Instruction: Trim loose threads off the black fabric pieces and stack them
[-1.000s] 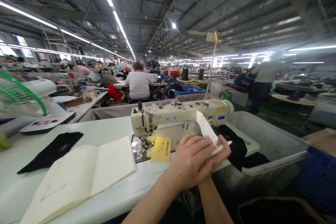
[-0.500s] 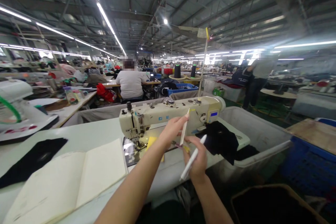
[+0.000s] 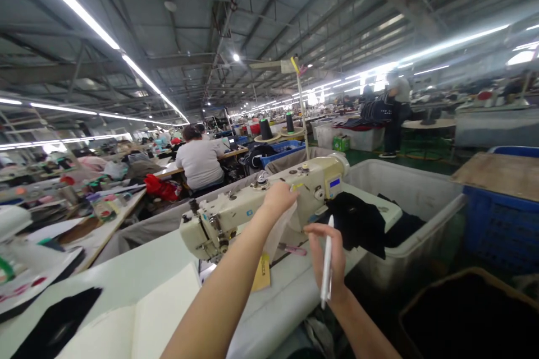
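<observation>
The left hand is raised over the arm of a cream sewing machine, its fingers closed together on the top of a translucent white wrapper that hangs down from it; I cannot tell whether the hand touches the machine. The right hand is lower and to the right, well apart from the left, clamped around a white pen held nearly upright. Below the left hand, a yellow card lies on the bench; a small pink item lies between the hands, too small to name. Right of the right hand, black fabric sits bunched at the bench's edge, beside a white bin; further right stands a blue crate. The left forearm crosses in front of the machine's head, beside an open notebook; beyond the machine, a seated co-worker is at another bench.
</observation>
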`<state>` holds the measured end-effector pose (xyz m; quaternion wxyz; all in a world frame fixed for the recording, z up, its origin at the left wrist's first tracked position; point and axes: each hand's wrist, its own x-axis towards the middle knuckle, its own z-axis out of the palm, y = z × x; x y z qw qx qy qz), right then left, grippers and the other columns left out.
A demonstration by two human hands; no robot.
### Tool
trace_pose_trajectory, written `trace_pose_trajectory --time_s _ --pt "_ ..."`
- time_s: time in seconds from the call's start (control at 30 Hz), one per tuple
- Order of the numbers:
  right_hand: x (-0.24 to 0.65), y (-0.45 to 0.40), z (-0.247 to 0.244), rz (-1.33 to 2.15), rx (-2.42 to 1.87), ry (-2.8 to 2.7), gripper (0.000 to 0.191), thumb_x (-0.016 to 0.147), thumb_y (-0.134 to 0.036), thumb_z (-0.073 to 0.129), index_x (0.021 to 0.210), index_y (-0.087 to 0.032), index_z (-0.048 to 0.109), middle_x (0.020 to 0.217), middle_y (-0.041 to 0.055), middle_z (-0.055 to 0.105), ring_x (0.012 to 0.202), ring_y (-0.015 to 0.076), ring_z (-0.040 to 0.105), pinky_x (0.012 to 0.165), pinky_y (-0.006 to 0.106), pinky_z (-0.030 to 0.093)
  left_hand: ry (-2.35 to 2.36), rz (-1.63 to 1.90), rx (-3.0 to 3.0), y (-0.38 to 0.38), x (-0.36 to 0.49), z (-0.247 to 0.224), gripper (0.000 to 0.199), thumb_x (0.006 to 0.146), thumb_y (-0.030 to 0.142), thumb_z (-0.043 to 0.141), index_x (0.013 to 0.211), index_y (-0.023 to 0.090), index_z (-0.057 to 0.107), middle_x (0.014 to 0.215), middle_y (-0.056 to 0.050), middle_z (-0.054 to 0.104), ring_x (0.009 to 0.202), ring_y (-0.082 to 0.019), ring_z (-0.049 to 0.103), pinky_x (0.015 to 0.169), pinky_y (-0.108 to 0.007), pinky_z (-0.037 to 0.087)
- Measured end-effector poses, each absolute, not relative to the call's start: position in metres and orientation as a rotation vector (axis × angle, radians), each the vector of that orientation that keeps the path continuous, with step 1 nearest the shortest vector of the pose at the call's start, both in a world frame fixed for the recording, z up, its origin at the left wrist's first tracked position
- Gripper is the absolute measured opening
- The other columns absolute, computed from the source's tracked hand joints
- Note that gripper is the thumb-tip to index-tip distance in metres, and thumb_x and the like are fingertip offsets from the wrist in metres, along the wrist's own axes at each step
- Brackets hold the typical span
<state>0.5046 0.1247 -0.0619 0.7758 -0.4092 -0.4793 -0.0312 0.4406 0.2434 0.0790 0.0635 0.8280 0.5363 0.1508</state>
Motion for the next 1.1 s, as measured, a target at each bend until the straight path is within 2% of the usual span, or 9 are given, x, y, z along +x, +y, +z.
trace_pose_trajectory --time_s 0.1,0.23,0.53,0.67,0.77,0.87,0.93,1.0,1.1 --pt "0.51 0.12 -0.061 -0.084 -0.887 -1.047 0.011 0.092 -0.024 0.059 0.101 -0.02 0.063 0.093 0.0052 0.069 0.082 0.0194 0.068 0.073 0.034 0.056 1.688 0.434 2.507 0.238 0.453 0.081 0.029 0.083 0.024 0.055 0.095 0.01 0.077 0.101 -0.024 0.074 0.102 -0.032 0.068 0.088 -0.035 0.049" --pt "0.517 0.116 -0.058 -0.056 -0.907 -1.008 0.011 0.093 -0.027 0.059 0.097 -0.019 0.065 0.09 0.0058 0.07 0.08 0.0191 0.068 0.07 0.032 0.056 1.713 0.45 2.48 0.231 0.46 0.082 0.033 0.08 0.014 0.052 0.103 0.007 0.075 0.111 -0.029 0.071 0.109 -0.037 0.067 0.092 -0.041 0.05" --pt "0.527 0.116 -0.062 0.146 -0.892 -0.852 0.019 0.095 -0.036 0.057 0.1 -0.019 0.06 0.091 0.006 0.07 0.079 0.0183 0.067 0.072 0.034 0.057 1.508 0.552 2.291 0.215 0.473 0.08 0.012 0.073 0.012 0.061 0.072 0.01 0.073 0.098 -0.025 0.074 0.111 -0.038 0.065 0.098 -0.043 0.046" --pt "0.538 0.107 -0.061 0.031 -0.952 -0.818 0.016 0.096 -0.033 0.055 0.101 -0.019 0.06 0.094 0.0061 0.069 0.076 0.0172 0.065 0.07 0.034 0.055 1.286 0.583 2.009 0.199 0.463 0.076 0.023 0.084 0.029 0.058 0.073 0.013 0.069 0.079 -0.015 0.076 0.081 -0.027 0.073 0.073 -0.034 0.055" --pt "0.544 0.1 -0.063 -0.157 -0.982 -0.968 0.016 0.092 -0.024 0.06 0.108 -0.02 0.059 0.098 0.0072 0.069 0.08 0.0185 0.067 0.07 0.035 0.057 1.132 0.612 1.704 0.191 0.447 0.073 0.028 0.091 0.033 0.05 0.081 0.012 0.067 0.078 -0.013 0.075 0.06 -0.019 0.07 0.056 -0.028 0.054" --pt "0.537 0.092 -0.066 -0.342 -0.911 -1.253 0.036 0.086 -0.013 0.065 0.119 -0.022 0.053 0.115 0.0115 0.068 0.103 0.0243 0.068 0.081 0.043 0.059 1.06 0.643 1.472 0.187 0.431 0.065 0.025 0.09 0.027 0.051 0.079 0.01 0.066 0.074 -0.014 0.074 0.053 -0.016 0.066 0.05 -0.025 0.051" --pt "0.526 0.085 -0.068 -0.417 -0.846 -1.422 0.046 0.084 -0.008 0.066 0.123 -0.025 0.049 0.13 0.0137 0.063 0.122 0.0286 0.061 0.091 0.052 0.057 1.045 0.644 1.385 0.185 0.423 0.056 0.026 0.089 0.027 0.053 0.077 0.009 0.067 0.068 -0.013 0.073 0.05 -0.016 0.064 0.047 -0.025 0.05" --pt "0.512 0.075 -0.07 -0.445 -0.801 -1.54 0.045 0.085 -0.008 0.064 0.123 -0.027 0.049 0.138 0.0129 0.06 0.13 0.0301 0.055 0.094 0.056 0.055 1.025 0.641 1.313 0.182 0.419 0.045 0.026 0.088 0.028 0.057 0.075 0.008 0.068 0.066 -0.013 0.072 0.049 -0.016 0.063 0.046 -0.025 0.049" --pt "0.496 0.062 -0.07 -0.45 -0.732 -1.648 0.037 0.089 -0.011 0.058 0.121 -0.028 0.053 0.137 0.0104 0.062 0.13 0.0296 0.055 0.093 0.055 0.056 1.02 0.65 1.237 0.178 0.417 0.028 0.022 0.085 0.026 0.062 0.071 0.01 0.068 0.065 -0.011 0.072 0.048 -0.015 0.061 0.046 -0.025 0.048"
